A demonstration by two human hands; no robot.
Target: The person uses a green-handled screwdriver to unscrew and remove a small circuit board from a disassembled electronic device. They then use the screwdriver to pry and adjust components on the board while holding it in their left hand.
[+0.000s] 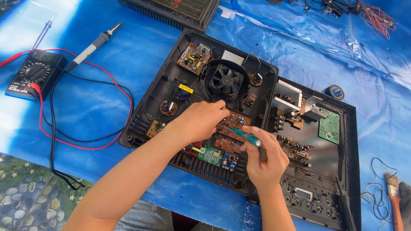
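Right hand (266,160) grip closed on green screwdriver (245,135), left hand (201,121) seemingly pressing brown circuit board (233,124), grip unclear, in black casing (145,115)

Bright daylight fell evenly; glare whitened the blue sheet (17,25) far left of the left hand (199,122), focus sharp.
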